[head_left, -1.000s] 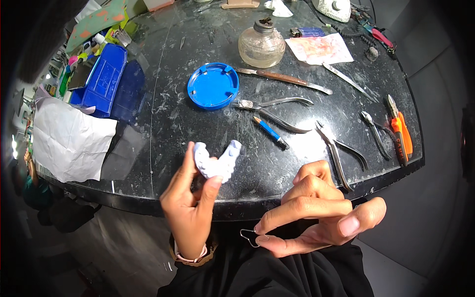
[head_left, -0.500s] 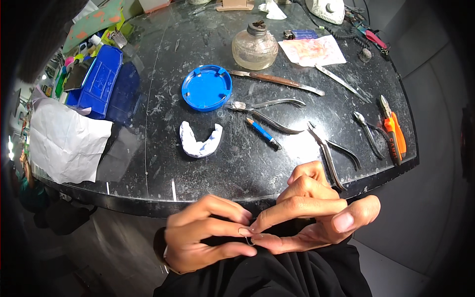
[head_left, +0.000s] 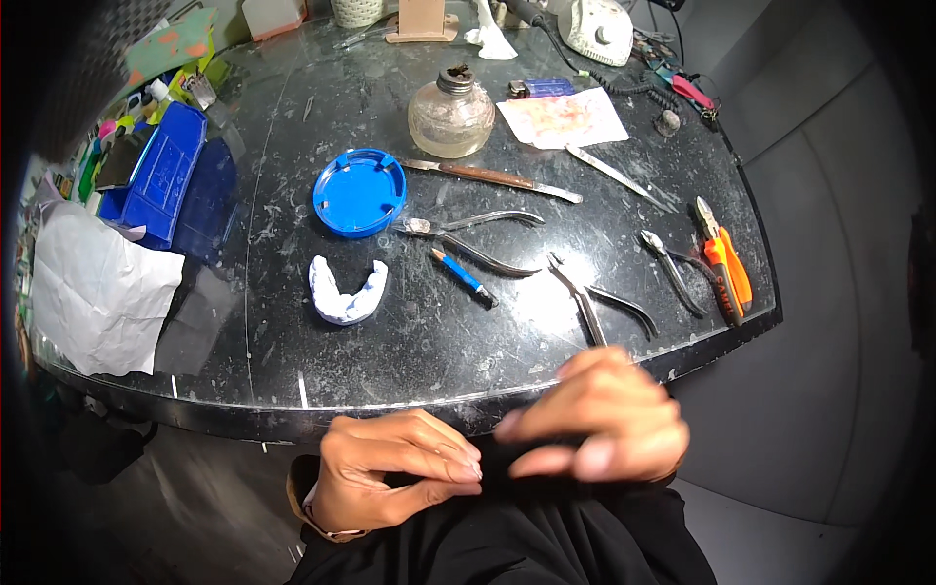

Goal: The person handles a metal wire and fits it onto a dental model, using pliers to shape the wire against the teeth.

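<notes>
My left hand [head_left: 398, 470] is in front of the table's near edge, its thumb and fingertips pinched together. A short, thin bent wire showed at these fingertips a moment before; now it is almost wholly hidden in the pinch. My right hand [head_left: 604, 419] is a little to the right, smeared by motion, with a gap between thumb and forefinger and nothing visible there. Just beyond it lie wire-bending pliers [head_left: 583, 302] with spread handles. A white dental arch model [head_left: 344, 304] rests on the table, with a blue pencil [head_left: 465, 277] to its right.
A round blue lid [head_left: 359, 195], more pliers [head_left: 487, 255], small cutters [head_left: 673, 273], orange-handled cutters [head_left: 726, 268] and a wooden-handled knife [head_left: 487, 176] lie on the dark table. A glass spirit lamp [head_left: 450, 122] stands behind. White paper [head_left: 102, 292] and a blue bin [head_left: 161, 185] are left.
My hands have parted: the right has drawn back from the left's fingertips. The left has closed its fingers into a tighter pinch. The whole view has shifted, moving the table leftward in it.
</notes>
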`<state>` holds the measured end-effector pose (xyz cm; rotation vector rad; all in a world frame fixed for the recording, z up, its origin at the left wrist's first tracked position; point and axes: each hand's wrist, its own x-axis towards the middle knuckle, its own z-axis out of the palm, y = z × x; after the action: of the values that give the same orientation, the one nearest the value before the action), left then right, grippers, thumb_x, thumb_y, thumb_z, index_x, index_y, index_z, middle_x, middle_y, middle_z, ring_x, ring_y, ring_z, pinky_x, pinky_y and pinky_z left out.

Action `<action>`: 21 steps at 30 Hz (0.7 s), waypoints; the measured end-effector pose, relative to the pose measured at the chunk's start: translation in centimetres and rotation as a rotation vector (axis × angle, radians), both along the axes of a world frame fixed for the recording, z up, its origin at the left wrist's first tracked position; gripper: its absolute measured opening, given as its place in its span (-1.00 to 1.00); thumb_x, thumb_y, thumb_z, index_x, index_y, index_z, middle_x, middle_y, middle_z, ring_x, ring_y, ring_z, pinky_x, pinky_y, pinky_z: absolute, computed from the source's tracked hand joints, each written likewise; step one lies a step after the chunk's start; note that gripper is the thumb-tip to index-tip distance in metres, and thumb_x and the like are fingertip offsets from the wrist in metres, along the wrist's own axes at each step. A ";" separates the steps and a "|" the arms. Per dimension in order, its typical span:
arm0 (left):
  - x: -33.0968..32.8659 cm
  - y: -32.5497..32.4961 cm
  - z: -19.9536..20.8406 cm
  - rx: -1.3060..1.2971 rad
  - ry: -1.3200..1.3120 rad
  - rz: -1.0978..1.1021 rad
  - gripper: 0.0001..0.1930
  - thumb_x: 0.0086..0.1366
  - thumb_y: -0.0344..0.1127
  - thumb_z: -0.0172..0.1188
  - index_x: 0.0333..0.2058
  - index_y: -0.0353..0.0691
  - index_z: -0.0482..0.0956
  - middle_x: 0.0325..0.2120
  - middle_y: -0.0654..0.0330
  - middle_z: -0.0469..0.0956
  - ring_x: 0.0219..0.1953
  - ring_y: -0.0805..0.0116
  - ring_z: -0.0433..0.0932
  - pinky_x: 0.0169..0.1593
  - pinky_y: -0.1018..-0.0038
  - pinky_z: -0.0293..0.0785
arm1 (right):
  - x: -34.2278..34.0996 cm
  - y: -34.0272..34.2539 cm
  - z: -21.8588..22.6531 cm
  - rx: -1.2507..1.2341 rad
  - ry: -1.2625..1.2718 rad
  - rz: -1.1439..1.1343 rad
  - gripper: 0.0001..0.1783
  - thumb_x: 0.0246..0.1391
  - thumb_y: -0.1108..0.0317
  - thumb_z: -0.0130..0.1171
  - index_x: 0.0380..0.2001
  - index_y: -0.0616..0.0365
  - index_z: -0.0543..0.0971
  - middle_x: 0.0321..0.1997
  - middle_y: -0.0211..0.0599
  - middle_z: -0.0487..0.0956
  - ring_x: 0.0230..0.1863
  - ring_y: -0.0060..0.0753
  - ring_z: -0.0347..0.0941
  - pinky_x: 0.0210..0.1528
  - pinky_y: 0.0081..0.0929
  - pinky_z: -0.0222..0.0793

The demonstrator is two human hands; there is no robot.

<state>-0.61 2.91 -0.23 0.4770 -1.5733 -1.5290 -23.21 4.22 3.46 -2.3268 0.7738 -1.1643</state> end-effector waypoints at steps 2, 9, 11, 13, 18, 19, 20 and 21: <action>0.4 0.2 0.4 -0.005 0.031 0.064 -0.80 -0.20 -0.68 0.35 -0.50 -0.38 0.61 -0.53 0.03 0.58 -0.44 0.24 0.60 -0.37 0.50 0.54 | -2.4 0.8 0.9 -0.001 0.090 -0.419 -0.34 -0.42 0.28 0.48 -0.20 0.13 0.34 -0.35 -0.12 0.54 -0.29 -0.21 0.53 -0.21 -0.24 0.39; 0.1 0.1 0.1 -0.052 0.190 0.169 -0.78 -0.20 -0.65 0.37 -0.48 -0.37 0.61 -0.55 0.03 0.57 -0.47 0.25 0.59 -0.42 0.48 0.57 | -11.2 0.6 -1.9 0.134 0.478 -1.048 -0.64 -0.27 0.36 0.36 -0.42 0.31 0.45 -0.15 -0.05 0.51 -0.11 -0.10 0.45 -0.06 -0.38 0.31; 0.1 0.2 0.3 -0.014 0.264 0.134 -0.80 -0.17 -0.64 0.36 -0.48 -0.40 0.60 -0.55 0.02 0.56 -0.46 0.24 0.59 -0.41 0.47 0.57 | -11.1 0.5 -2.0 0.137 0.458 -1.033 -0.70 -0.21 0.41 0.31 -0.44 0.32 0.42 -0.18 -0.09 0.49 -0.16 -0.11 0.44 -0.09 -0.36 0.30; 0.0 0.2 0.1 -0.011 0.269 0.129 -0.84 -0.11 -0.61 0.34 -0.46 -0.41 0.60 -0.54 0.01 0.56 -0.45 0.23 0.59 -0.39 0.47 0.57 | -10.9 0.1 -2.1 0.066 0.633 -1.056 -0.77 -0.15 0.47 0.24 -0.47 0.32 0.39 -0.21 -0.12 0.45 -0.20 -0.10 0.41 -0.13 -0.34 0.28; -0.1 0.2 -0.1 -0.058 0.291 0.114 -0.86 -0.02 -0.55 0.30 -0.42 -0.43 0.59 -0.50 0.01 0.57 -0.41 0.21 0.59 -0.36 0.46 0.56 | -11.6 -0.3 -2.9 0.162 0.569 -1.077 -0.84 0.00 0.60 0.03 -0.30 0.30 0.33 -0.29 -0.13 0.41 -0.28 -0.17 0.38 -0.19 -0.37 0.26; -0.1 0.2 0.0 -0.076 0.286 0.113 -0.85 -0.03 -0.55 0.30 -0.42 -0.43 0.58 -0.50 0.00 0.57 -0.41 0.21 0.59 -0.36 0.46 0.56 | -11.9 -0.3 -2.6 0.206 0.504 -1.041 -0.93 0.14 0.51 -0.09 -0.31 0.29 0.32 -0.29 -0.15 0.42 -0.27 -0.27 0.39 -0.17 -0.38 0.28; -0.1 0.3 0.1 -0.073 0.281 0.117 -0.85 -0.03 -0.55 0.30 -0.42 -0.43 0.58 -0.50 0.00 0.57 -0.41 0.21 0.59 -0.36 0.46 0.56 | -11.9 -0.4 -2.9 0.196 0.248 -0.998 -0.89 0.19 0.43 -0.16 -0.31 0.27 0.32 -0.29 -0.17 0.42 -0.26 -0.31 0.37 -0.14 -0.39 0.28; -0.2 0.3 0.2 -0.089 0.272 0.110 -0.85 -0.03 -0.55 0.30 -0.42 -0.44 0.58 -0.50 0.00 0.57 -0.40 0.21 0.59 -0.35 0.46 0.56 | -11.9 -0.4 -3.2 0.187 -0.006 -0.947 -0.83 0.24 0.36 -0.22 -0.31 0.25 0.32 -0.29 -0.18 0.42 -0.25 -0.35 0.36 -0.10 -0.41 0.28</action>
<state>-0.78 3.18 -0.08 0.2869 -1.3737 -1.3713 -35.09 3.80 0.27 -1.7872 1.9978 -1.3376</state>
